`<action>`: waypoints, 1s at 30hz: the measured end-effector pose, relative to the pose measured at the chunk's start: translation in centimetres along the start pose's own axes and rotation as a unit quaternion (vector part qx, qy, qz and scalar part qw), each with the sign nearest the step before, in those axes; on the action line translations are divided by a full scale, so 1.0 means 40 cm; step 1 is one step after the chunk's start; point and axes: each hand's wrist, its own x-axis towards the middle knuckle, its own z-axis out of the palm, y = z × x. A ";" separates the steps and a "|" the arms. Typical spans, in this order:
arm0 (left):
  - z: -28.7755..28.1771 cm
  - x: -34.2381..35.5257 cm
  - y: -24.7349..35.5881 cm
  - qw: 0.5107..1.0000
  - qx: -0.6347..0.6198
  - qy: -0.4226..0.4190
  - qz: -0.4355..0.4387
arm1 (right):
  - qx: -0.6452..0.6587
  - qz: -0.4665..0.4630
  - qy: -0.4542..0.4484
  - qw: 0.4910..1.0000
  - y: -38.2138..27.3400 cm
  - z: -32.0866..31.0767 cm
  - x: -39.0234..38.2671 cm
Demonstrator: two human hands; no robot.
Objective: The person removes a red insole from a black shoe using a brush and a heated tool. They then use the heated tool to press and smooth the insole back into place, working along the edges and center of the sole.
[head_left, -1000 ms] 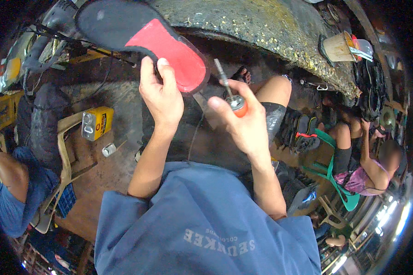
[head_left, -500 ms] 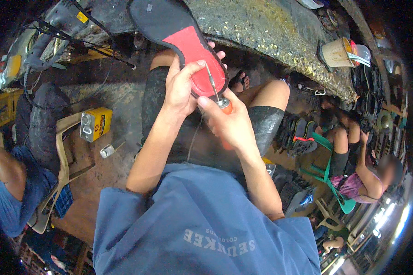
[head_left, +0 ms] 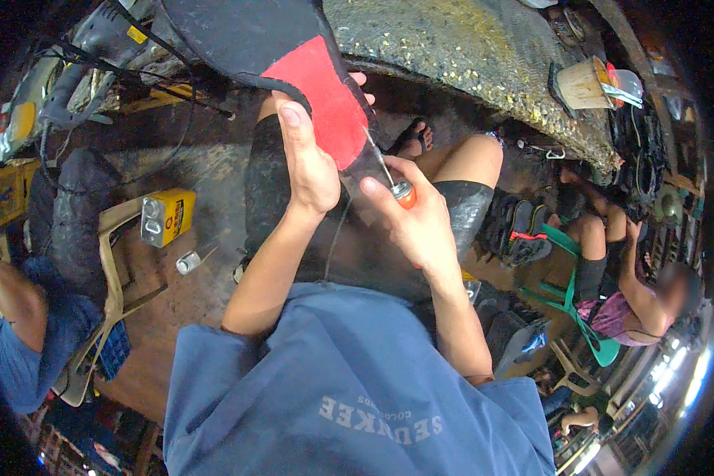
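My left hand (head_left: 309,163) grips a black shoe sole (head_left: 238,40) with a red piece (head_left: 321,99) on its face. The thumb lies along the sole's left edge, while fingertips show past its right edge. My right hand (head_left: 420,210) is closed around the orange handle of a thin-shafted metal hand tool (head_left: 404,194), which has a silver collar. Its slender shaft points up and left, the tip at the right edge of the red piece; whether it touches or only overlaps it, I cannot tell. The sole's far end runs out of the picture at the top.
A rough, glue-spotted workbench (head_left: 444,55) lies ahead, bearing a dirty bucket (head_left: 583,86). At left are a grey power tool (head_left: 95,47) with cables, a yellow can (head_left: 166,216) and a seated person (head_left: 24,333). Stacked soles (head_left: 523,230) and another person (head_left: 631,313) are at right.
The sole has shifted up and left and looks larger and tilted. My left thumb has moved off the red piece to the edge. My right hand moved slightly right and down with the tool.
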 end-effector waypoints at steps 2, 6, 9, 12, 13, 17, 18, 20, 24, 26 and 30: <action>-0.003 -0.008 0.001 1.000 0.016 -0.010 0.024 | -0.007 -0.010 0.004 1.000 0.001 0.000 0.002; 0.001 -0.025 0.006 1.000 0.019 0.001 -0.005 | 0.003 -0.009 0.002 1.000 -0.002 -0.002 0.005; 0.005 -0.030 0.011 1.000 0.020 0.001 -0.006 | 0.002 -0.006 0.005 1.000 -0.007 -0.001 0.006; 0.008 -0.034 0.016 1.000 0.021 -0.001 -0.008 | -0.008 -0.019 0.005 1.000 -0.011 -0.002 0.004; 0.009 -0.036 0.016 1.000 0.022 0.000 -0.009 | -0.013 -0.026 0.006 1.000 -0.013 -0.002 0.004; 0.008 -0.039 0.016 1.000 0.021 0.000 -0.014 | -0.012 -0.034 0.013 0.999 -0.022 -0.002 0.002; 0.008 -0.039 0.016 1.000 0.019 -0.002 -0.014 | -0.010 -0.029 0.010 0.999 -0.024 -0.004 0.001; 0.007 -0.040 0.014 1.000 0.026 -0.002 -0.010 | -0.011 -0.029 0.010 0.999 -0.029 -0.005 -0.002; 0.003 -0.040 0.013 1.000 0.015 -0.011 -0.014 | -0.011 -0.050 0.023 0.998 -0.037 -0.003 -0.004; 0.004 -0.043 0.014 0.999 0.025 -0.012 -0.018 | -0.006 -0.043 0.013 0.999 -0.039 -0.006 -0.002; 0.009 -0.049 0.015 1.000 0.015 -0.009 -0.021 | 0.010 -0.040 0.011 0.999 -0.041 -0.006 0.002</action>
